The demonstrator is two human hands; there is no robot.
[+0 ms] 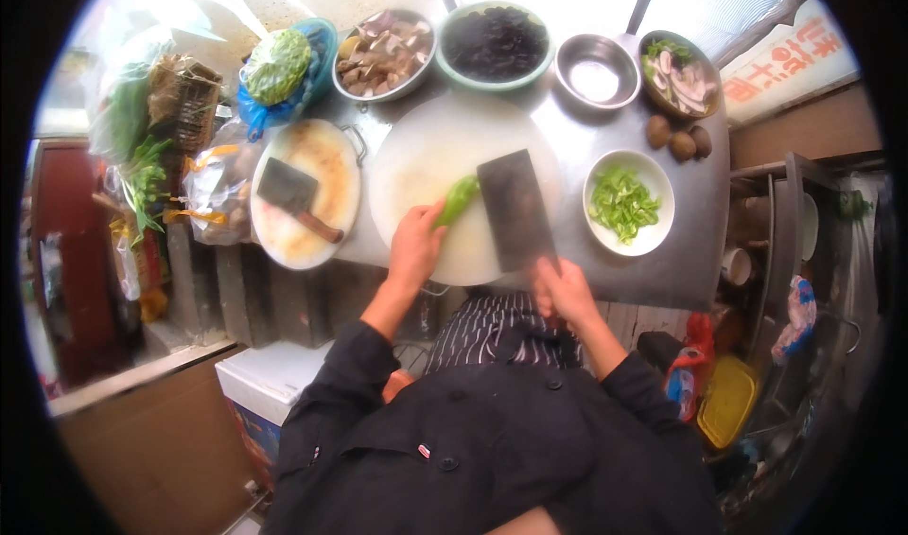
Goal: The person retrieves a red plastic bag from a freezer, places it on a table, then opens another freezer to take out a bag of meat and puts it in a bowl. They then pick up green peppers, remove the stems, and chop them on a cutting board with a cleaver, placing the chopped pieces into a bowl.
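Between the fingers of my left hand (414, 243) is a green pepper (457, 200), held over a round white cutting board (415, 159). My right hand (565, 290) grips a Chinese cleaver (516, 212) by its handle. The wide dark blade lies just right of the pepper's far end; whether the two touch I cannot tell. To the right of the board stands a white bowl (665, 219) holding cut green pepper pieces (624, 203).
A second cleaver (289, 186) rests on an oval board (340, 159) at left. Along the back stand a bowl of cut mushrooms (386, 56), a basin of black fungus (494, 44) and a steel bowl (597, 72). Several brown round items (681, 146) lie at right on the steel table (681, 272).
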